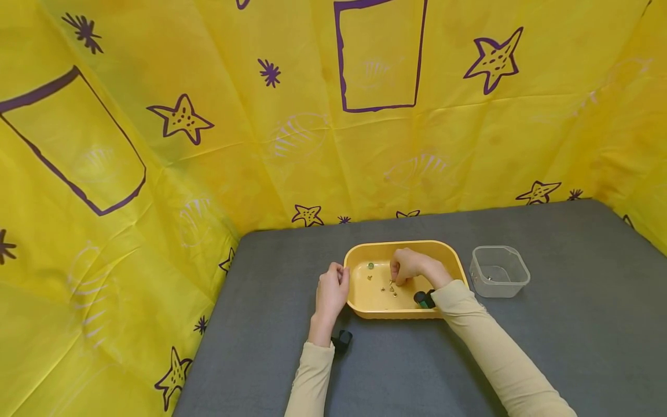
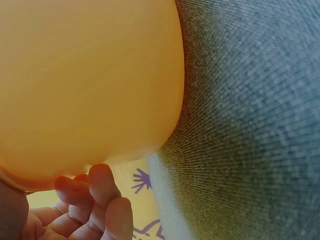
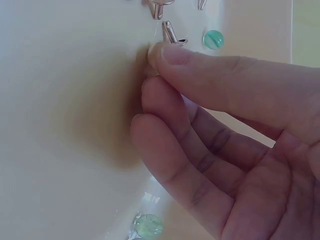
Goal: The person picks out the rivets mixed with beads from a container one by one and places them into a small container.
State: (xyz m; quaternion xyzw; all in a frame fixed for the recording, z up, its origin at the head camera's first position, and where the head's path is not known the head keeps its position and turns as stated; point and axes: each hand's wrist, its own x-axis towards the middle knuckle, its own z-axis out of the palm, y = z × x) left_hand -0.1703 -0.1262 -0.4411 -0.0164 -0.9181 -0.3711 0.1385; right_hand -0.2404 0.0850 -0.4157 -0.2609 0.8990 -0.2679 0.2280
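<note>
Lower ctr of frame: grips yellow plastic tub (image 1: 385,314) w/ L hand (image 1: 332,292), bunches R hand (image 1: 413,267) inside by brass split pins (image 3: 169,32); can't tell if pinching 1.

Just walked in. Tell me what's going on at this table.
A person's left hand holds the rim of a yellow plastic tray. Their right hand is down inside it among small metal pieces that look like paper fasteners; whether it has hold of one isn't clear. A green marble lies in the tray too. A clear plastic container stands to the right, with something small in it.
</note>
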